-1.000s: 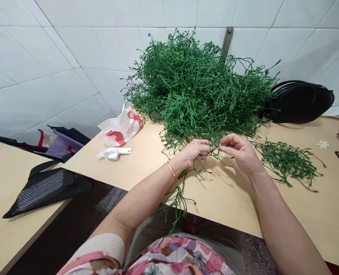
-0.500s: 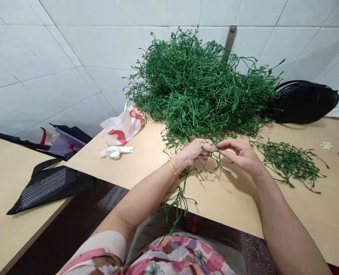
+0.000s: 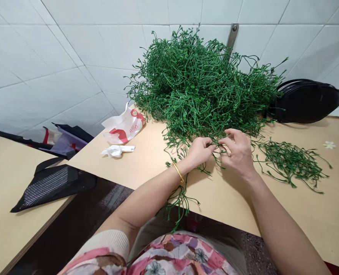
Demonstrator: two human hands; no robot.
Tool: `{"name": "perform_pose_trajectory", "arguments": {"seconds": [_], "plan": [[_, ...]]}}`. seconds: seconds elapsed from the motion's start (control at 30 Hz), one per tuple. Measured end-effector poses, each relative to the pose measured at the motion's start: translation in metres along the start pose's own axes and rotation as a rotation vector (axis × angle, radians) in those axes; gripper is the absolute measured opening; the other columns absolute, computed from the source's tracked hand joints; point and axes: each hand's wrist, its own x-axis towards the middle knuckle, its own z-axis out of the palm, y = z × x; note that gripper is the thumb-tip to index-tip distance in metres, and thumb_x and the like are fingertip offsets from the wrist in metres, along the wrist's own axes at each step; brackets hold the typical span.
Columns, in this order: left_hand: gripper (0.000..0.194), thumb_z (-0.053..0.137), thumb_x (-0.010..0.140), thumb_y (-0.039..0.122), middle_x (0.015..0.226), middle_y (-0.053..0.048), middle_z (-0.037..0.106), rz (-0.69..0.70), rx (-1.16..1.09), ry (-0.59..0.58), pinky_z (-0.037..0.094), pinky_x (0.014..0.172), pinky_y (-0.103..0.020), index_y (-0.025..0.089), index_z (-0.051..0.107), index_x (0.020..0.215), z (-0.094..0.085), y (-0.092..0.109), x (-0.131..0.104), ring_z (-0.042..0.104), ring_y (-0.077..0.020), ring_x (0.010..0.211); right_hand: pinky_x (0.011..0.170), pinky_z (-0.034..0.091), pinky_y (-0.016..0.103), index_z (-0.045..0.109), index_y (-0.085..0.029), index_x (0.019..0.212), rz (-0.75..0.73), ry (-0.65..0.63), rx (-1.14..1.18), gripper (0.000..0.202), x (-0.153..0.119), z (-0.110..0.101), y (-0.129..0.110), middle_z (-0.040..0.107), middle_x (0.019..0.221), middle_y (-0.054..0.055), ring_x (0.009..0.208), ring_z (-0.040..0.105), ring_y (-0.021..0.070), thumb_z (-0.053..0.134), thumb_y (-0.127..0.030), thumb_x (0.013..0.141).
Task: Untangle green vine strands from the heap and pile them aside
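Observation:
My left hand (image 3: 201, 151) is closed on thin green plastic stems (image 3: 205, 168), artificial plant pieces with small budded tips. Close beside it, my right hand (image 3: 238, 152) pinches a stem of the same bunch between thumb and fingertips. Both hands are just in front of a large tangled heap of green stems (image 3: 198, 84) against the wall. Below my left wrist, more stems (image 3: 180, 206) hang over the table's front edge. A smaller flat pile of stems (image 3: 294, 160) lies to the right of my right hand. Exactly how the fingers grip is partly hidden.
On the table (image 3: 154, 183), a white and red plastic bag (image 3: 125, 126) and a crumpled tissue (image 3: 116, 151) lie at left. A black bag (image 3: 308, 101) stands at back right, near a small white flower (image 3: 329, 144). A black mesh item (image 3: 47, 187) rests on the left table.
My left hand has turned so its back faces up more. My right hand has rotated and shifted slightly left, its fingers now curled closer against the left hand's fingertips.

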Motion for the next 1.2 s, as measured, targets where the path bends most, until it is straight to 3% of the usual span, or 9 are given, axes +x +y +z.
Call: {"name": "perform_pose_trajectory", "arguments": {"seconds": [0.1, 0.17, 0.3, 0.47, 0.57, 0.73, 0.87, 1.03, 1.2], "plan": [[0.018, 0.047, 0.078, 0.028, 0.058, -0.001, 0.051, 0.033, 0.389, 0.049, 0.03, 0.057, -0.026, 0.017, 0.055, 0.066, -0.003, 0.008, -0.004, 0.048, -0.0141, 0.06, 0.083, 0.032, 0.042, 0.062, -0.017, 0.082, -0.078, -0.049, -0.065, 0.016, 0.0, -0.001, -0.002, 0.056, 0.112, 0.011, 0.1, 0.046, 0.0277, 0.052, -0.016, 0.069], [0.016, 0.047, 0.077, 0.025, 0.068, -0.005, 0.059, 0.056, 0.593, 0.015, 0.034, 0.061, -0.028, 0.018, 0.061, 0.077, -0.005, 0.012, -0.005, 0.056, -0.0185, 0.069, 0.085, 0.029, 0.043, 0.062, -0.017, 0.082, -0.136, -0.103, -0.086, 0.016, 0.001, -0.001, -0.005, 0.06, 0.107, 0.011, 0.1, 0.045, 0.028, 0.052, -0.015, 0.069], [0.021, 0.05, 0.072, 0.018, 0.077, -0.007, 0.063, 0.113, 0.695, -0.085, 0.036, 0.065, -0.028, 0.019, 0.062, 0.089, -0.009, 0.013, -0.007, 0.059, -0.0208, 0.077, 0.087, 0.029, 0.046, 0.061, -0.018, 0.076, -0.096, -0.189, 0.019, 0.014, 0.003, 0.0, -0.001, 0.064, 0.094, 0.009, 0.097, 0.047, 0.0278, 0.051, -0.014, 0.067], [0.009, 0.059, 0.065, 0.024, 0.061, 0.002, 0.051, 0.216, 0.279, -0.341, 0.029, 0.054, -0.024, 0.017, 0.056, 0.069, -0.017, 0.005, -0.004, 0.046, -0.0112, 0.058, 0.066, 0.041, 0.032, 0.057, -0.018, 0.066, 0.285, -0.455, 0.586, 0.011, 0.002, -0.003, 0.013, 0.061, 0.071, 0.003, 0.071, 0.054, 0.0183, 0.048, -0.014, 0.061], [0.01, 0.06, 0.063, 0.022, 0.058, 0.005, 0.044, 0.184, -0.057, -0.439, 0.027, 0.052, -0.022, 0.015, 0.053, 0.064, -0.018, -0.002, 0.001, 0.039, -0.0074, 0.054, 0.059, 0.041, 0.028, 0.058, -0.018, 0.07, 0.387, -0.512, 0.716, 0.012, 0.001, -0.003, 0.015, 0.059, 0.067, 0.0, 0.065, 0.054, 0.0157, 0.048, -0.016, 0.064], [0.012, 0.061, 0.061, 0.021, 0.056, 0.005, 0.045, -0.012, -0.38, -0.234, 0.028, 0.053, -0.022, 0.013, 0.053, 0.063, -0.009, -0.011, 0.006, 0.037, -0.0062, 0.053, 0.073, 0.044, 0.035, 0.057, -0.018, 0.089, 0.306, -0.142, 0.398, 0.022, 0.002, 0.002, 0.013, 0.056, 0.089, 0.007, 0.081, 0.054, 0.0201, 0.055, -0.019, 0.067], [0.021, 0.067, 0.058, 0.027, 0.056, 0.005, 0.046, -0.089, -0.553, -0.129, 0.028, 0.053, -0.022, 0.013, 0.053, 0.062, -0.005, -0.012, 0.008, 0.038, -0.0057, 0.053, 0.074, 0.042, 0.036, 0.055, -0.02, 0.078, 0.177, 0.0, 0.322, 0.009, 0.002, 0.001, 0.009, 0.053, 0.082, 0.005, 0.08, 0.052, 0.0202, 0.057, -0.019, 0.07], [0.03, 0.072, 0.057, 0.036, 0.056, 0.005, 0.047, -0.135, -0.625, -0.059, 0.027, 0.052, -0.021, 0.013, 0.051, 0.061, -0.005, -0.009, 0.007, 0.037, -0.0047, 0.052, 0.068, 0.04, 0.033, 0.054, -0.02, 0.068, 0.173, 0.042, 0.356, 0.007, 0.003, -0.004, 0.003, 0.053, 0.071, 0.002, 0.072, 0.052, 0.018, 0.055, -0.021, 0.075], [0.033, 0.07, 0.06, 0.04, 0.056, 0.005, 0.044, -0.131, -0.592, -0.022, 0.026, 0.049, -0.02, 0.013, 0.051, 0.062, -0.005, -0.007, 0.006, 0.035, -0.005, 0.053, 0.065, 0.04, 0.031, 0.059, -0.02, 0.065, 0.269, -0.104, 0.47, 0.016, 0.004, -0.002, 0.002, 0.056, 0.066, 0.003, 0.066, 0.052, 0.0162, 0.053, -0.027, 0.078]]}}
